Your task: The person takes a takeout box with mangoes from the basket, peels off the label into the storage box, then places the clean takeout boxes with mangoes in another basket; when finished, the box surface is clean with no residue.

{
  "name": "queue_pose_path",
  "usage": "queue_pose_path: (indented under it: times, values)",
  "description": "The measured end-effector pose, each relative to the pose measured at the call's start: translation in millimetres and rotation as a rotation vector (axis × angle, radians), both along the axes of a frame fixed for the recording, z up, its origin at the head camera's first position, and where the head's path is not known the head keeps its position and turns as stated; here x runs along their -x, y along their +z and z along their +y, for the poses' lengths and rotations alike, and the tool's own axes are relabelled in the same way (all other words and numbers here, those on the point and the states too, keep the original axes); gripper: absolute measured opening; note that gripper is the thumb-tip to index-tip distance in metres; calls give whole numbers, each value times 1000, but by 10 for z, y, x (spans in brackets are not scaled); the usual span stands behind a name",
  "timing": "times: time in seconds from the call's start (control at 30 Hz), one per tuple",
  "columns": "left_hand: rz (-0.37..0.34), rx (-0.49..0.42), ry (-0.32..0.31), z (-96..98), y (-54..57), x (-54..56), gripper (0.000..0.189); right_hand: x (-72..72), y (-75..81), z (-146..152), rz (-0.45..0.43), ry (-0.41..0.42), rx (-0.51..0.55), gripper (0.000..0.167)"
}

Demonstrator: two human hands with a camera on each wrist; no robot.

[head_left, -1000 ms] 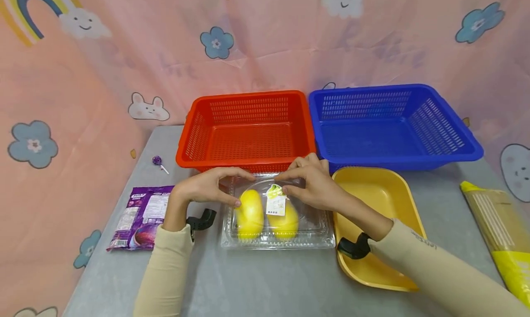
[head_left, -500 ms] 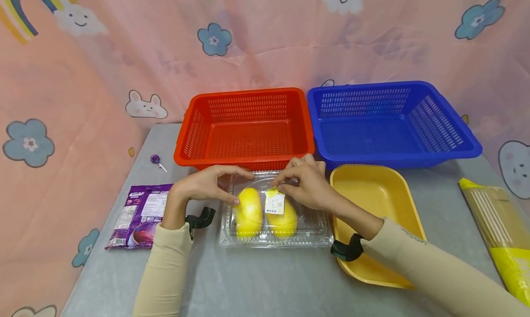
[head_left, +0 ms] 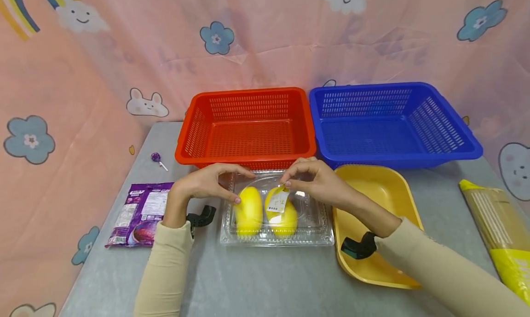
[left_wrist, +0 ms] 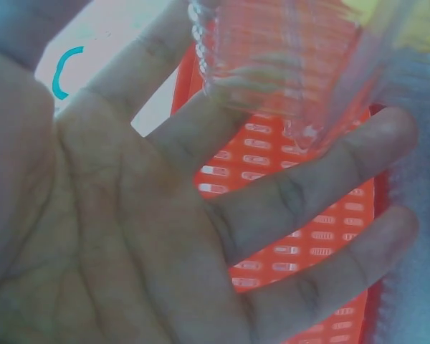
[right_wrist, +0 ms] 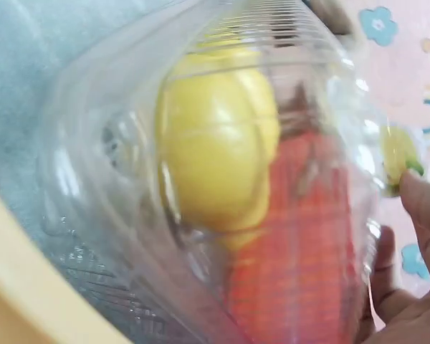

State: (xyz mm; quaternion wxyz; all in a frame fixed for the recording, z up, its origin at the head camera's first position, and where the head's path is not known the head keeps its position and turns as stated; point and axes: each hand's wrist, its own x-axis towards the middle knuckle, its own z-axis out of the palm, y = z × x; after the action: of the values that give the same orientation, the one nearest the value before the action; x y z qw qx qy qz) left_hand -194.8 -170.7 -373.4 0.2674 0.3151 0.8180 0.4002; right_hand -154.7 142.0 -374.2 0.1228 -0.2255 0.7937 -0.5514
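Note:
A clear plastic clamshell box (head_left: 312, 225) holds two yellow mangoes (head_left: 249, 213), (head_left: 285, 222) side by side. My right hand (head_left: 320, 181) pinches the top edge of a white and yellow sticker label (head_left: 276, 203) between thumb and index finger. The label's upper part stands off the lid, while its lower end reaches down towards it. My left hand (head_left: 203, 183) holds the box's left side, thumb at the front of the lid and index finger at the back. In the left wrist view two fingers (left_wrist: 330, 172) extend free beside the box.
Behind the box stand a red basket (head_left: 244, 160) and a blue basket (head_left: 397, 163). A yellow tray (head_left: 385, 188) lies close on the right. Leftward are a purple snack packet (head_left: 141, 216) and a lollipop (head_left: 156, 157). A yellow-ended packet (head_left: 497, 220) lies far right.
My right hand has taken hold of the label's upper edge and raised it off the lid, moving slightly right. The left hand and the box have stayed in place.

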Motion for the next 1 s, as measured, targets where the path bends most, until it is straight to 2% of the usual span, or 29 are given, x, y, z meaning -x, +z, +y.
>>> queue_pose_path:
  times: [0.1,0.2,0.37,0.5,0.63,0.7,0.8,0.9,1.0]
  values:
    - [5,5,1,2,9,-8,61,-4,34,90,-85,-32,45,14]
    - [3,13,5,-5,14,-19,61,11,113,193,-119,-64,60,16]
    - [3,29,17,-24,19,-42,61,107,317,422,-77,-92,30,17]
    - [7,27,22,-24,12,-51,60,236,468,660,-24,-198,-22,19]
    - [8,31,20,-13,11,-50,60,283,574,908,-46,-288,-137,22]
    - [9,31,18,-8,12,-47,60,274,596,1017,-71,-269,-210,24]
    - [13,24,16,-5,13,-40,60,247,567,1152,-85,-179,-293,22]
    - [12,17,15,-4,15,-36,60,202,480,1255,-84,-90,-335,20]
    - [2,14,15,-5,16,-35,59,131,398,1321,-85,-55,-357,17]
